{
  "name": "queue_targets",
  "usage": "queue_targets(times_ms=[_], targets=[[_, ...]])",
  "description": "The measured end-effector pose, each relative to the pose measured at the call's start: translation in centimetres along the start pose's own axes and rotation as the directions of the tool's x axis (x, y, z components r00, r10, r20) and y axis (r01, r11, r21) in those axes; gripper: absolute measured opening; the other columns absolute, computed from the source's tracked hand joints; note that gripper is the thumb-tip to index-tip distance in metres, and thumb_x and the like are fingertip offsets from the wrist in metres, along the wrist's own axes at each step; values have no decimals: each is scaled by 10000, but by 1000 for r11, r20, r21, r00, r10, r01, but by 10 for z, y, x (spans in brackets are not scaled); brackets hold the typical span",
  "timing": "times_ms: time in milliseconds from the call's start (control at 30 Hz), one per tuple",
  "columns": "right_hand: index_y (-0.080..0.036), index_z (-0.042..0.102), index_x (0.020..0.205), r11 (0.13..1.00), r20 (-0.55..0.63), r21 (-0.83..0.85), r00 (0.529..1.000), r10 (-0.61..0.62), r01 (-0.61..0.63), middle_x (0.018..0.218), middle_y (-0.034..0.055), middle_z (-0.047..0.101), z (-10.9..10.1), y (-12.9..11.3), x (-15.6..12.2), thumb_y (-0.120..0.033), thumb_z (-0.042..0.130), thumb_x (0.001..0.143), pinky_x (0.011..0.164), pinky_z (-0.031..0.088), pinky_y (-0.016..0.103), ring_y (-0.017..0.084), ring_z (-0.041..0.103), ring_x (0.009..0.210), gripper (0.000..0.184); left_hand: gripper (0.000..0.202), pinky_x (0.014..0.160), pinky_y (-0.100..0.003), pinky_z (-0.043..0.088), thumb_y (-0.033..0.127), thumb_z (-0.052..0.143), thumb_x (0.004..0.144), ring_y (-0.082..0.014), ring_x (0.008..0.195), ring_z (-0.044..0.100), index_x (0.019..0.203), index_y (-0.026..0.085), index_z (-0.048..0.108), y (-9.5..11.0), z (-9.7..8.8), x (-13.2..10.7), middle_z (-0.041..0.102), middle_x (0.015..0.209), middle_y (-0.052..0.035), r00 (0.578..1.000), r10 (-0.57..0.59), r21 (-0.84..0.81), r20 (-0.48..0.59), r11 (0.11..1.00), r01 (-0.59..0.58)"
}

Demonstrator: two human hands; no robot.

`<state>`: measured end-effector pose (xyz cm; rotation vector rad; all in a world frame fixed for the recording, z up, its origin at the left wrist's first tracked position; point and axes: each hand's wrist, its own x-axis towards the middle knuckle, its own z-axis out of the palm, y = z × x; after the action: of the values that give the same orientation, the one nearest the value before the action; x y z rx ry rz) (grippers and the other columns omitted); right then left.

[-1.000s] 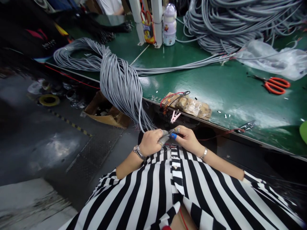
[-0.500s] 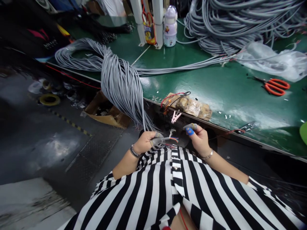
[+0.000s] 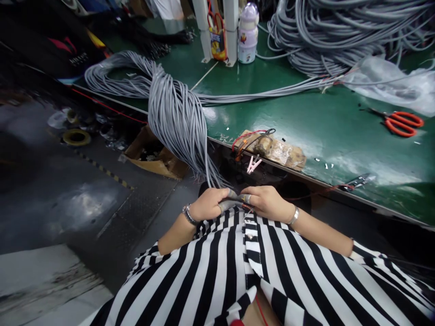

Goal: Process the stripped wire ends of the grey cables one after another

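Note:
My left hand (image 3: 210,204) is closed around the end of a grey cable, just in front of my striped shirt. My right hand (image 3: 270,203) meets it from the other side, its taped fingertips pinched at the same cable end. Thin coloured wires (image 3: 248,207) peek out below the right fingers; most of the stripped end is hidden by them. Behind my hands, a thick bundle of grey cables (image 3: 178,117) hangs over the table edge, its loose ends running down toward my left hand. A pink clip (image 3: 253,165) sits close beyond my fingers at the edge.
On the green table (image 3: 306,117) lie a taped block (image 3: 272,150), orange-handled scissors (image 3: 403,123), cutters (image 3: 359,182), a plastic bag (image 3: 390,83) and a large cable coil (image 3: 340,36). A bottle (image 3: 248,36) stands near a post. Below is an open cardboard box (image 3: 154,156).
My right hand has moved left and down to the cable end and closed on its wires, which stuck out uncovered before. My left hand keeps its grip. The view has shifted slightly.

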<state>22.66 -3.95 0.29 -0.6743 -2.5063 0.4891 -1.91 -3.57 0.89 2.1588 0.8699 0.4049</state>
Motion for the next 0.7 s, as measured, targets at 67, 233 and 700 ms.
queue_targets(times_ms=[67,233,700], targets=[[-163,695,1013,998,13,59,1000,17,-18,1021,115,713,-3,0,-1,-205,470,938,684,510,273,178,672,812,241,240,691,-256,482,368,551,905,-170,739,655,964,157,647,5,4,-2,696,826,-57,998,37,130,-60,991,-29],[-194,723,995,944,-53,311,989,137,-114,896,69,713,-5,18,-10,-244,506,933,703,511,252,151,663,774,231,254,619,-212,463,354,533,931,-134,648,652,870,149,670,7,1,-2,697,725,-54,975,219,-28,-35,975,-220],[-149,594,871,295,313,786,761,568,-544,663,5,612,0,1,-26,-502,508,932,416,378,180,57,449,451,368,386,567,-194,480,463,505,945,-94,563,581,904,107,647,-1,24,0,642,662,-40,986,-132,-462,-105,884,69]])
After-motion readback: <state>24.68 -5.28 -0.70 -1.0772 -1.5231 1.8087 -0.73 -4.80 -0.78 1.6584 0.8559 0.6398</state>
